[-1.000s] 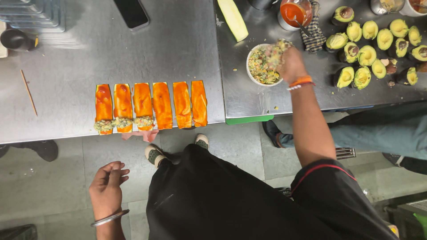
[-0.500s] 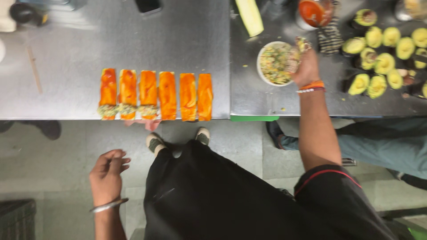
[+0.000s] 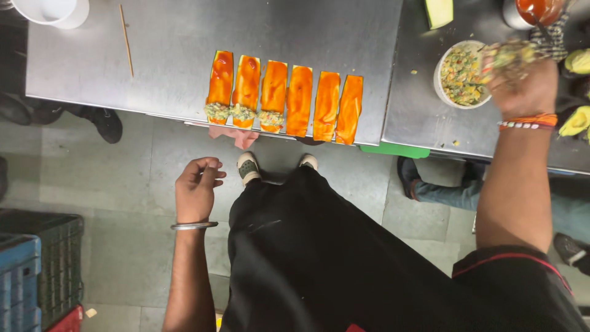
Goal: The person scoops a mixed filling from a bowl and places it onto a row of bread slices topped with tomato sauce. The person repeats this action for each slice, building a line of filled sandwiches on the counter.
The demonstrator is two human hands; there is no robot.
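Note:
Several long sauce-coated orange strips (image 3: 286, 95) lie side by side on the steel table (image 3: 153, 55). The three leftmost carry a lump of green-yellow filling (image 3: 243, 113) at their near end. My right hand (image 3: 522, 80) is lifted beside a white bowl of chopped filling (image 3: 462, 74), fingers closed on a clump of that mix. My left hand (image 3: 196, 187) hangs below the table edge over the floor, fingers loosely curled and holding nothing; a metal bangle circles its wrist.
A white cup (image 3: 52, 11) and a thin wooden skewer (image 3: 126, 40) sit at the table's far left. A red sauce container (image 3: 536, 9), avocado halves (image 3: 578, 120) and a pale green slab (image 3: 439, 11) lie at right. Another person's legs (image 3: 442, 187) stand nearby. Crates (image 3: 31, 270) fill the lower left.
My right hand has lifted out of the bowl with a clump of filling. The view has shifted so the table sits further right. My left hand stays hanging low.

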